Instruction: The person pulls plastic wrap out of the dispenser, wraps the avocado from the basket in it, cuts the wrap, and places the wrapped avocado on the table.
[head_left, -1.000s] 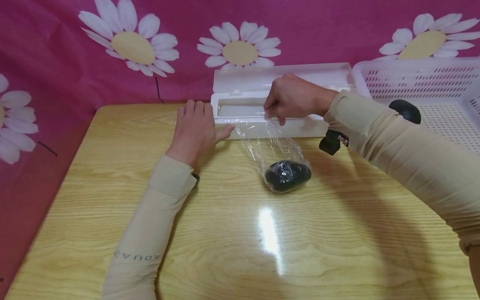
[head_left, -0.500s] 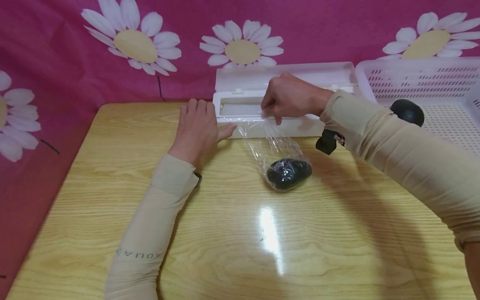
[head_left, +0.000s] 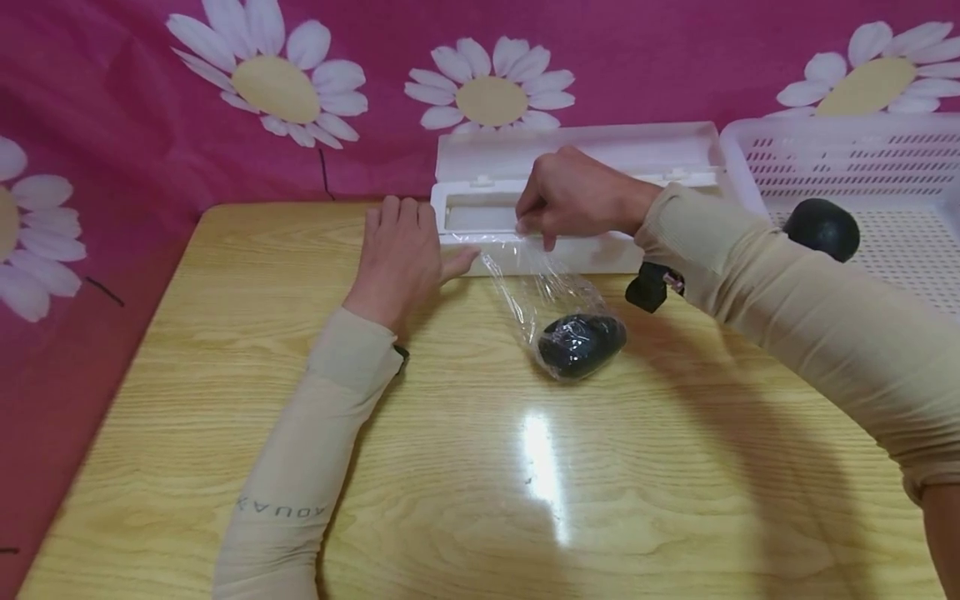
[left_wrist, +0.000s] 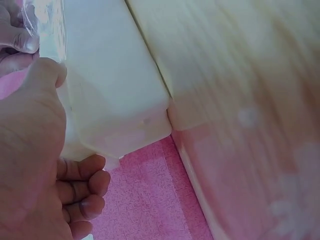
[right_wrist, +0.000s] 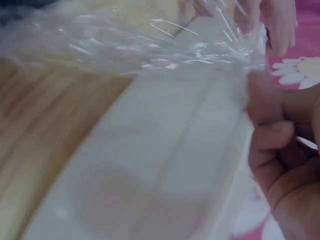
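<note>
A white cling film dispenser (head_left: 600,255) stands at the back of the table with its lid raised. My left hand (head_left: 397,267) grips its left end, thumb along the front and fingers bent round the end in the left wrist view. Clear cling film (head_left: 510,279) runs from the front edge down to a dark, avocado-shaped item (head_left: 585,348) that it covers on the tabletop. With thumb and bent finger, my right hand (head_left: 573,196) pinches the slide cutter at the dispenser's front edge, mostly hidden by the fingers. Film bunches beside the right thumb (right_wrist: 265,97) in the right wrist view.
To the right of the dispenser sits a white perforated basket (head_left: 862,158) with another dark oval item (head_left: 822,229) in it. The wooden table (head_left: 420,483) meets a pink flowered cloth (head_left: 375,50) at the back and left.
My right hand has slid left along the dispenser's front edge, and the film has drawn in to the left with it. The left hand keeps its grip on the end. The view has shifted slightly.
</note>
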